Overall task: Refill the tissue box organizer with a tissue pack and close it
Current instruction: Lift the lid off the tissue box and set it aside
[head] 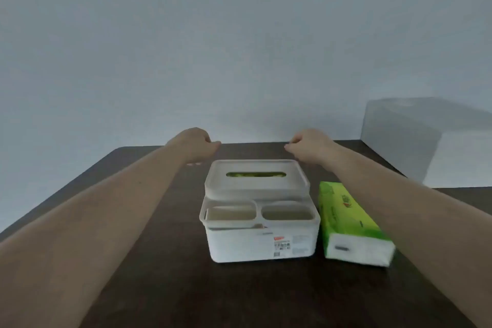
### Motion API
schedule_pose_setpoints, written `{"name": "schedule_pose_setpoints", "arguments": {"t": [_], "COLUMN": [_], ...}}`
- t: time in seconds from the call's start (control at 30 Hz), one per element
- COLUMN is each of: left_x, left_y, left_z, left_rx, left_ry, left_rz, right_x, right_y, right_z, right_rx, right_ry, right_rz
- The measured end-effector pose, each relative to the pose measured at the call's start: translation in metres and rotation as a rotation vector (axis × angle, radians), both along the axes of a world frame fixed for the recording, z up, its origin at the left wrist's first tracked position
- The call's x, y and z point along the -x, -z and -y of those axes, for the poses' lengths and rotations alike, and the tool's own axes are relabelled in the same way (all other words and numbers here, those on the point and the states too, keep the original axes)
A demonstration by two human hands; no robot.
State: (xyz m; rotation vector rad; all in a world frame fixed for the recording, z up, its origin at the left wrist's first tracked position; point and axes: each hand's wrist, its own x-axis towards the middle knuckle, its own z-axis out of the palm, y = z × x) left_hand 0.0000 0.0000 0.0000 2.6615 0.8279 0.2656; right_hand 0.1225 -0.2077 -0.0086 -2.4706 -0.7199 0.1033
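Note:
A white tissue box organizer (262,245) stands in the middle of the dark table, with two small open compartments along its front. Its white lid (255,181) with an oval slot sits over the rear part, and green shows through the slot. A green tissue pack (348,218) lies flat just right of the organizer. My left hand (198,145) hovers beyond the lid's far left corner, fingers curled, holding nothing. Beyond the far right corner my right hand (308,145) is the same, curled and empty. Neither hand touches the lid.
The dark brown table (149,274) runs back to a plain pale wall. A translucent grey box (404,138) stands at the table's far right corner. Both forearms stretch across the table on either side of the organizer.

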Motion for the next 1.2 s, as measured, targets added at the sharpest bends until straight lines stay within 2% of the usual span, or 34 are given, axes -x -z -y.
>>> {"name": "schedule_pose_setpoints", "arguments": {"t": [0.17,0.47,0.73,0.9,1.2], "left_x": [0.05,0.079,0.062,0.06,0.102], "left_y": [0.012,0.021,0.028,0.02,0.008], "left_z": [0.022,0.037,0.037,0.029,-0.038], "left_rx": [0.137,0.285,0.277,0.281,0.263], "left_ry": [0.0,0.007,-0.002,-0.029,-0.17], "left_rz": [-0.046,-0.007,0.061,0.201,0.36], "right_x": [0.042,0.075,0.075,0.072,0.095], "right_y": [0.006,0.006,0.011,0.004,-0.022], "right_z": [0.024,0.033,0.026,0.023,-0.037], "right_rx": [0.046,0.258,0.233,0.135,0.028], "right_ry": [0.084,0.169,0.221,0.234,0.061], "right_rz": [-0.113,-0.022,0.06,0.116,0.173]}}
